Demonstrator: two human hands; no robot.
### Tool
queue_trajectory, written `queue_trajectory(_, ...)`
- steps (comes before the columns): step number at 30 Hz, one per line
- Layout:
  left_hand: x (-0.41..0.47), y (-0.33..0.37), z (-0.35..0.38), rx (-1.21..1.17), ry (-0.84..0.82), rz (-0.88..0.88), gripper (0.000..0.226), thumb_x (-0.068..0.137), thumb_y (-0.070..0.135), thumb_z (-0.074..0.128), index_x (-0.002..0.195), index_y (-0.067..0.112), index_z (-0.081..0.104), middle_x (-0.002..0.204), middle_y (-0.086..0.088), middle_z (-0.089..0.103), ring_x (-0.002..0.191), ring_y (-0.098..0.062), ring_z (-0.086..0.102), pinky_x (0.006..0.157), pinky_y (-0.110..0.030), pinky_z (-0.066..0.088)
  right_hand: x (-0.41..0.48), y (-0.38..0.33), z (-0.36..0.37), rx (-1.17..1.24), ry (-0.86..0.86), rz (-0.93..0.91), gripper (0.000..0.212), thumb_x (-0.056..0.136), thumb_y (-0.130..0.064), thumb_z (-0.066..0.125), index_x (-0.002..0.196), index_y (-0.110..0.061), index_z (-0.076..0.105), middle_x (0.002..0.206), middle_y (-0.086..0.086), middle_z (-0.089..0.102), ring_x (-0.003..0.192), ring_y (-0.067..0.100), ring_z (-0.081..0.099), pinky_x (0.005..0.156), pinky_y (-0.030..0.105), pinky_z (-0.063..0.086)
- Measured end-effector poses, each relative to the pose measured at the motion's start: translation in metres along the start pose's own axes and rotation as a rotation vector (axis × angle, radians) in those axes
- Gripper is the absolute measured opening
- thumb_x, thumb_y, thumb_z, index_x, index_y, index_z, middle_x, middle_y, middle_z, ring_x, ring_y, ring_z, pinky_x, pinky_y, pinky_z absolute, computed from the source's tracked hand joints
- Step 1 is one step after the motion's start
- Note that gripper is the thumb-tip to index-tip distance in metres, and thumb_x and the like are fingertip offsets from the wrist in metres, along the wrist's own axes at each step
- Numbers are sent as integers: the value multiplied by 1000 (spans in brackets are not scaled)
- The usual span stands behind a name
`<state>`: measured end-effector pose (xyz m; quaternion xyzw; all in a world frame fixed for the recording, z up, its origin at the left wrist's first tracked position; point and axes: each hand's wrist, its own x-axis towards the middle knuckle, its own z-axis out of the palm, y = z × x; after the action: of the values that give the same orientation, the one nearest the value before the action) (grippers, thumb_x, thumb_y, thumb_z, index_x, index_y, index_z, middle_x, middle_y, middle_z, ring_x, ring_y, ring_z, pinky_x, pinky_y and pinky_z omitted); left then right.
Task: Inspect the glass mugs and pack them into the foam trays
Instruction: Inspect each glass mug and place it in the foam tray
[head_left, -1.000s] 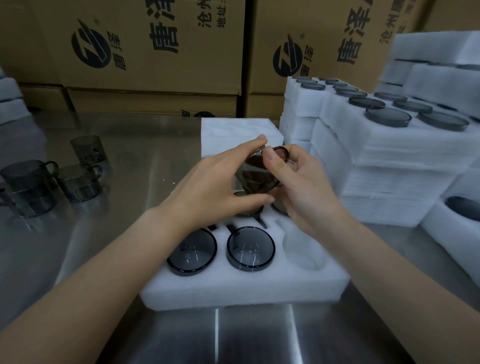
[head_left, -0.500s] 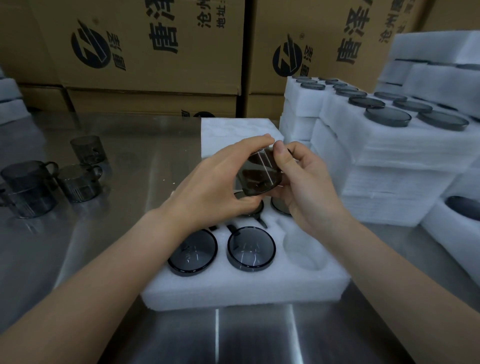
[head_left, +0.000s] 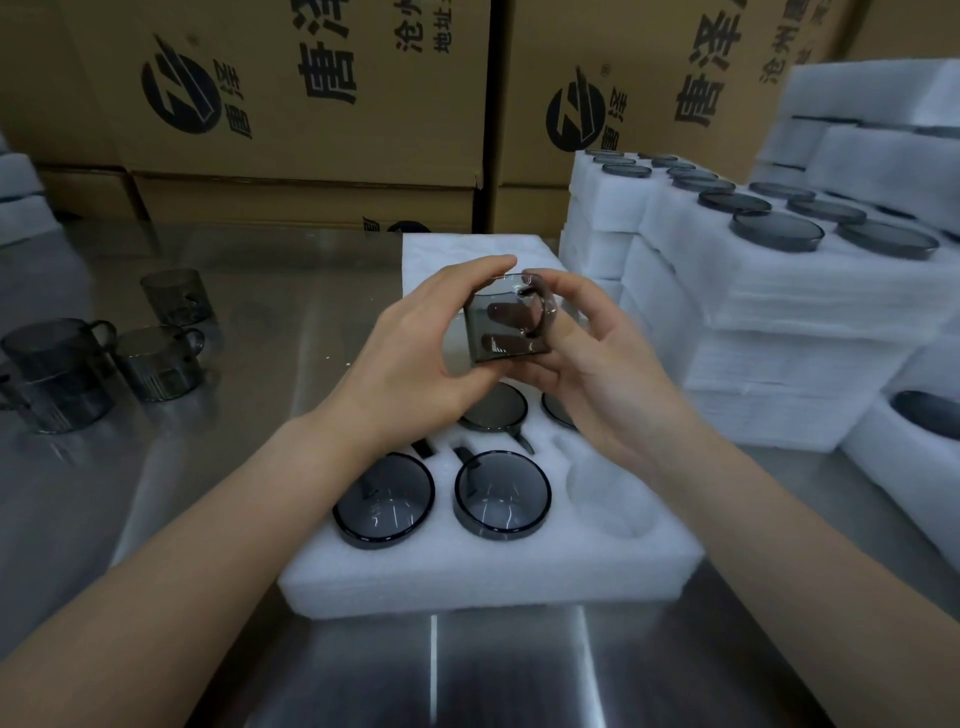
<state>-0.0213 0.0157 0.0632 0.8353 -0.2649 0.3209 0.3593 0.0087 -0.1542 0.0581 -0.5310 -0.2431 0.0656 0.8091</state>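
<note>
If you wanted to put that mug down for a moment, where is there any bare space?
Bare steel table lies between the loose mugs and the tray, and along the near edge before the tray. The tray's front right pocket is empty. The right side is crowded with stacked trays.

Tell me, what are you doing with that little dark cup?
A person is holding one smoky glass mug up with both the left hand and the right hand, checking it over a white foam tray. Four packed mugs sit in the tray's pockets, and an empty pocket is free at the front right. More loose mugs wait on the metal table, and filled trays are stacked on the right.
</note>
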Motion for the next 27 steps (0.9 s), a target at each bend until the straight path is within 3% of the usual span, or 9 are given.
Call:
queue_trajectory(4,0,1,0,-5,-21,-22,67,76,19,82,136,13,51,129,7,58,120,-5,55,105,-28,44,-1,0,-1,-36,55,-25,23,78,-27,67,101,-23,67,91,6,76,83,24,73,68,32,58)
queue_trajectory(9,-1,1,0,-53,-37,-19,70,78,17,80,140,10,46,131,2,57,123,-6,54,107,-23,41,0,-2,-2,47,66,22,13,88,-22,59,96,-19,68,90,7,76,80,24,74,63,33,59)
queue_trajectory(14,-2,3,0,-174,-75,-46,72,82,18,75,143,8,40,136,-3,54,128,-8,51,110,-29,41,-1,-6,-1,62,121,30,22,79,-26,62,93,-9,66,85,11,75,71,24,74,57,32,59)
queue_trajectory(16,-2,3,-1,-187,-78,-55,72,84,24,72,146,10,37,138,-3,53,131,-7,48,111,-30,39,-2,-8,-1,84,97,37,25,81,-27,60,96,-7,64,89,12,75,75,24,73,61,34,59)
queue_trajectory(19,-2,0,-4,-169,-133,-88,76,87,39,66,150,19,30,145,0,48,135,-6,43,114,-33,36,-1,-10,-2,137,20,84,28,91,-32,57,104,-6,58,112,19,69,95,30,70,75,40,58)
queue_trajectory(21,-3,-1,-5,-136,-178,-88,75,88,48,57,151,22,27,149,4,45,137,-6,41,115,-34,34,-1,-13,-3,165,-91,129,24,96,-31,53,99,-10,63,121,22,64,108,33,64,85,41,55)
queue_trajectory(23,-3,-1,-6,-107,-172,-57,70,90,49,51,151,19,32,146,7,48,134,-4,43,112,-26,35,-3,-17,-5,165,-152,159,31,95,-30,52,101,-7,71,120,20,66,113,32,63,91,40,53)
queue_trajectory(25,-3,1,-7,-97,-127,-10,59,92,44,52,145,21,41,137,13,52,128,2,47,106,-15,35,-4,-22,-6,138,-108,162,52,91,-29,58,123,12,54,119,22,66,108,32,66,86,41,55)
queue_trajectory(27,-2,2,-6,-92,-91,-7,47,92,37,59,135,21,52,127,15,57,120,4,52,101,-13,38,-7,-30,-6,46,-5,135,53,85,-26,64,120,11,48,109,21,68,94,31,70,74,40,57)
